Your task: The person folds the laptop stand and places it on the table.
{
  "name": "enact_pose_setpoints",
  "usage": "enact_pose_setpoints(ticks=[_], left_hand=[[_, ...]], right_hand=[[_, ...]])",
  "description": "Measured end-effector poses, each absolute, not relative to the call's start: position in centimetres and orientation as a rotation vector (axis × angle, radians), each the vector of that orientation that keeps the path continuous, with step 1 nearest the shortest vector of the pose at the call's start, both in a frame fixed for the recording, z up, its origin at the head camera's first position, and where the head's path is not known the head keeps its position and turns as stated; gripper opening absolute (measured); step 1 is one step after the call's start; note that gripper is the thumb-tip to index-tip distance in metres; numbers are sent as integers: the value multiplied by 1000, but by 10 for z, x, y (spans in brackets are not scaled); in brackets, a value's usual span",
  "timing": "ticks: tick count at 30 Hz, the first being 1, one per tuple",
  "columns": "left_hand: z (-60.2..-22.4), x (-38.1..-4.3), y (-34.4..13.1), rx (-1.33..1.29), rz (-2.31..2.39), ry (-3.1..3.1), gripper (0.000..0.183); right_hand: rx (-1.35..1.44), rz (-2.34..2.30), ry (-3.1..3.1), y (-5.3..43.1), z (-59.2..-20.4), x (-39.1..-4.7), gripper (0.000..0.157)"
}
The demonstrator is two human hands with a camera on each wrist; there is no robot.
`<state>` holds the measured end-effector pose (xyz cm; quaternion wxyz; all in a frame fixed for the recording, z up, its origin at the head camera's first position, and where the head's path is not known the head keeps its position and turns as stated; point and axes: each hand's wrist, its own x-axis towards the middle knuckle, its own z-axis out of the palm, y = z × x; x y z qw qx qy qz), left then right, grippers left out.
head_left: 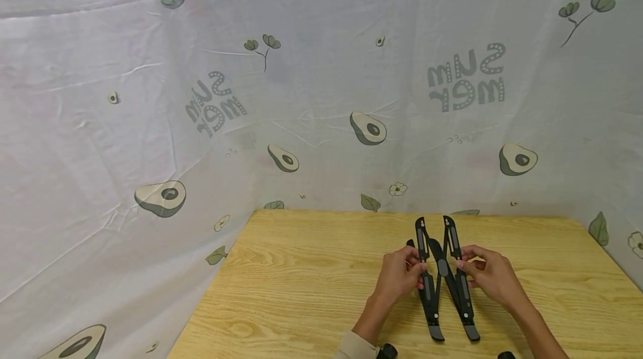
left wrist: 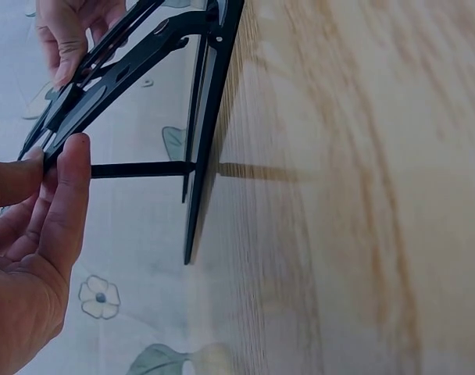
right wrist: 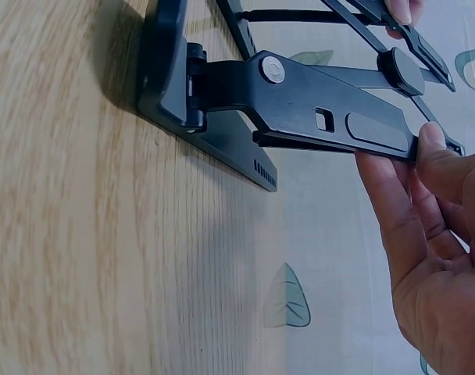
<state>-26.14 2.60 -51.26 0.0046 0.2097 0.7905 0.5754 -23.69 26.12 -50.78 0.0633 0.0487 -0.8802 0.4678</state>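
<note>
A black folding laptop stand (head_left: 442, 268) with crossed struts and grey pads stands on the wooden table, its upper arms raised at a slant over the base bars. My left hand (head_left: 399, 275) pinches the left upper arm between thumb and fingers. On the opposite side, my right hand (head_left: 489, 274) pinches the right upper arm. The right wrist view shows the hinge and round rivet of the stand (right wrist: 300, 98) close up, with the thumb on the arm's edge. In the left wrist view a thin support leg of the stand (left wrist: 140, 169) runs down to the base.
The wooden table (head_left: 301, 269) spreads left and right of the stand. Behind it hangs a pale cloth (head_left: 311, 96) printed with avocados, leaves and lettering. Dark wrist-worn pieces show at the bottom edge of the head view.
</note>
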Motion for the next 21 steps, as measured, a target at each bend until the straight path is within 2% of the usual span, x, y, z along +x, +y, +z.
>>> enact_pose_setpoints(ticks=[21], left_hand=[[-513, -260, 34, 612, 1794, 2500, 7]], right_hand=[[141, 1420, -2663, 259, -507, -237, 36]])
